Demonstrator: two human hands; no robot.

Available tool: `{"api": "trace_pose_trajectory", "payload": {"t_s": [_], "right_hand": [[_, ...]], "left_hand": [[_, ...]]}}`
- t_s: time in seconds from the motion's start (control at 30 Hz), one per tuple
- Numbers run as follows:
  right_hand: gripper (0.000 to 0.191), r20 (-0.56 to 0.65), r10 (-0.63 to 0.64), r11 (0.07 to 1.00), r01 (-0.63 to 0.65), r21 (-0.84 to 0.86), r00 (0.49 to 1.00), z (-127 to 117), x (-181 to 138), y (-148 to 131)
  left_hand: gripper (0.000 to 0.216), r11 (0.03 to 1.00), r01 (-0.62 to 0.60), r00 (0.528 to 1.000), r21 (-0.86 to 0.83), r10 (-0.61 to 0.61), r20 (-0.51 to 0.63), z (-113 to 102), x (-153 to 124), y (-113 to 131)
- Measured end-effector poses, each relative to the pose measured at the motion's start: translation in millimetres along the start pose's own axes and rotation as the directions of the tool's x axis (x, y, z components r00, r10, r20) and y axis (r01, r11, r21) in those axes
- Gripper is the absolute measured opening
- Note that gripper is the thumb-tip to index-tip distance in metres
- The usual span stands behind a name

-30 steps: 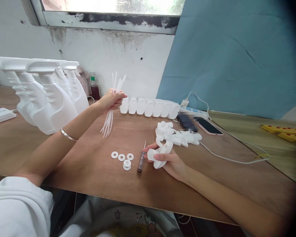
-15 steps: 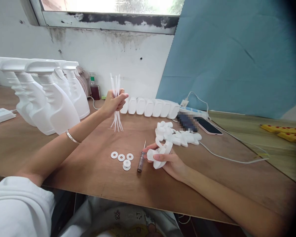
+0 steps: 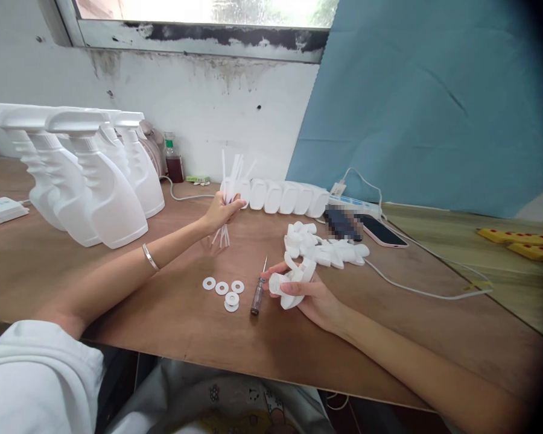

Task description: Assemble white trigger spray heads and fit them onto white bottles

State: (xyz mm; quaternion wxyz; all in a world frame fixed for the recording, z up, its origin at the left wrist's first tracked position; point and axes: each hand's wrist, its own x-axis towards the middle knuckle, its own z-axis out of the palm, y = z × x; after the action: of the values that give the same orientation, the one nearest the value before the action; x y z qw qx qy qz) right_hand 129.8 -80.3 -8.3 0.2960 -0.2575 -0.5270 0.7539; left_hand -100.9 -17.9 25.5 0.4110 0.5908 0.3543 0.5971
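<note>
My left hand [image 3: 221,212] is closed round a bundle of thin white plastic tubes [image 3: 230,181], held upright with the lower ends close to the wooden table [image 3: 117,295]. Resting on the table at centre, my right hand [image 3: 311,294] grips a white spray trigger head [image 3: 291,283]. Between my hands lie several white washers [image 3: 222,289] and a small screwdriver [image 3: 257,291]. A pile of white trigger heads [image 3: 323,246] sits just behind my right hand.
Several white spray bottles [image 3: 85,175] stand at the left. A row of white caps [image 3: 283,198] lines the back wall, with a small dark bottle [image 3: 174,161]. A phone [image 3: 382,230], power strip and white cable [image 3: 416,290] lie at the right, yellow parts [image 3: 520,241] farther right.
My left hand has moved right and down towards the table with the tube bundle, turning it from slanted to upright. My right hand has stayed still.
</note>
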Motion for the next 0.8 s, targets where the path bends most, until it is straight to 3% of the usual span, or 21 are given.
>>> {"api": "trace_pose_trajectory", "payload": {"t_s": [0.33, 0.53, 0.8], "right_hand": [[0.032, 0.004, 0.005, 1.0, -0.005, 0.004, 1.0, 1.4, 0.6, -0.5], [0.034, -0.001, 0.003, 1.0, -0.003, 0.004, 1.0, 1.7, 0.5, -1.0], [0.034, 0.014, -0.007, 1.0, 0.007, -0.026, 1.0, 1.5, -0.1, -0.9]], "left_hand": [[0.036, 0.955, 0.029, 0.995, -0.296, -0.056, -0.083, -5.0, 7.5, 40.4], [0.037, 0.867, 0.102, 0.981, -0.489, -0.171, -0.097, -8.7, 10.4, 28.2], [0.037, 0.896, 0.063, 0.987, -0.44, -0.122, -0.107, -16.7, 12.7, 22.9]]}}
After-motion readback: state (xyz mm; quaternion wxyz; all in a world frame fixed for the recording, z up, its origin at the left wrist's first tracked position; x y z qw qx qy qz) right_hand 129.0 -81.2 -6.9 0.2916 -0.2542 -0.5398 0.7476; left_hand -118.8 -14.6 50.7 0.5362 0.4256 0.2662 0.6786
